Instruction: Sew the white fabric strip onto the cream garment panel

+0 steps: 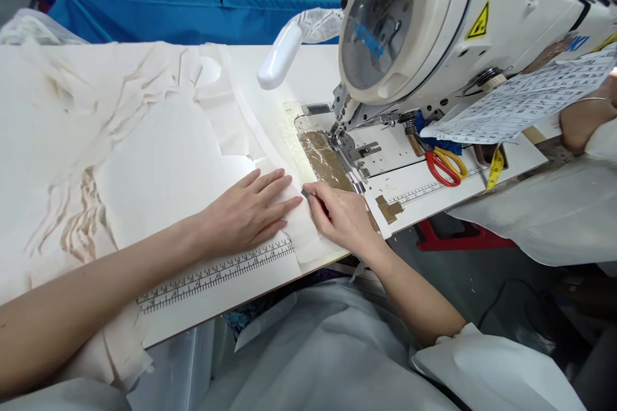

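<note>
My left hand [253,209] lies flat on cream fabric [226,119], fingers stretched out to the right. Just beside its fingertips, my right hand [340,212] is closed in a pinch. A small dark object [305,193] shows at the thumb and forefinger; most of it is hidden, so I cannot tell its kind. A long pale strip or folded edge [253,122] of the fabric curves down toward both hands. Beyond my right hand stands a white sewing machine [409,19], with its presser foot [340,138] apart from my fingers.
Crumpled cream cloth [87,218] spreads over the table's left. A printed ruler [222,276] runs along the front edge. Red-and-yellow-handled scissors [443,167], a yellow tape measure [495,167] and a printed sheet [525,99] are at right, near another person's arm [585,119]. A white lamp [279,58] overhangs the table.
</note>
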